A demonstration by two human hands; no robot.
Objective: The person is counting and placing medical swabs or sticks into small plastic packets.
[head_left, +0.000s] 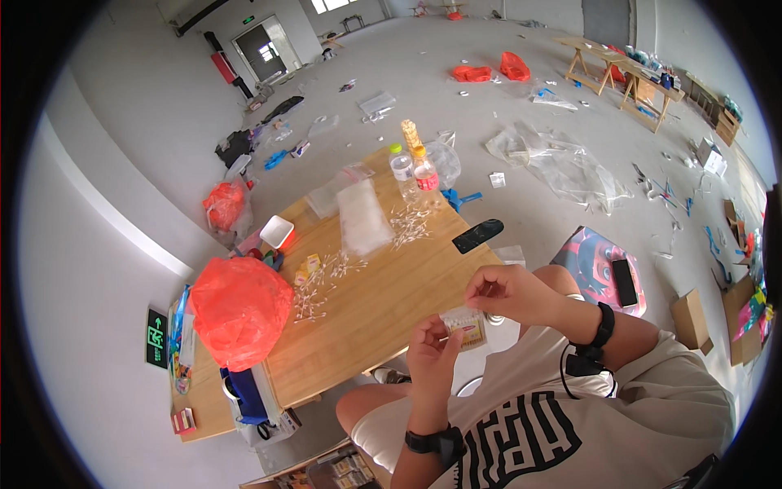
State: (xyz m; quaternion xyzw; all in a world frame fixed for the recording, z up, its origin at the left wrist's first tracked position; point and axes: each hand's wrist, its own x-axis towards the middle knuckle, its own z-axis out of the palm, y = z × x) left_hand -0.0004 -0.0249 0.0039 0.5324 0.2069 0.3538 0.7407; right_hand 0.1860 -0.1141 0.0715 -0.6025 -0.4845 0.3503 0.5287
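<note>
1. Clear plastic, a small packet with a yellow-and-white label, takes centre stage in the head view, up by the near edge of the light wooden table!
2. Left hand has it: thumb and fingers grasp the packet's left side.
3. Right hand sits just beside the packet's upper end, thumb and fingertips drawn together; whether they grasp anything, I cannot tell.
4. Across the tabletop, thin white-tipped cotton swabs lie loose in scattered heaps, with small yellow cards among them.
5. Flat, clear plastic bags stretch between the heaps and the far edge.
6. Up at the far right corner, a clear bottle with a green cap stands beside a clear bottle with an orange cap and red label.
7. Over on the left, a crumpled red plastic bag bulges, with a white-and-orange tub beyond it near the far edge.
</note>
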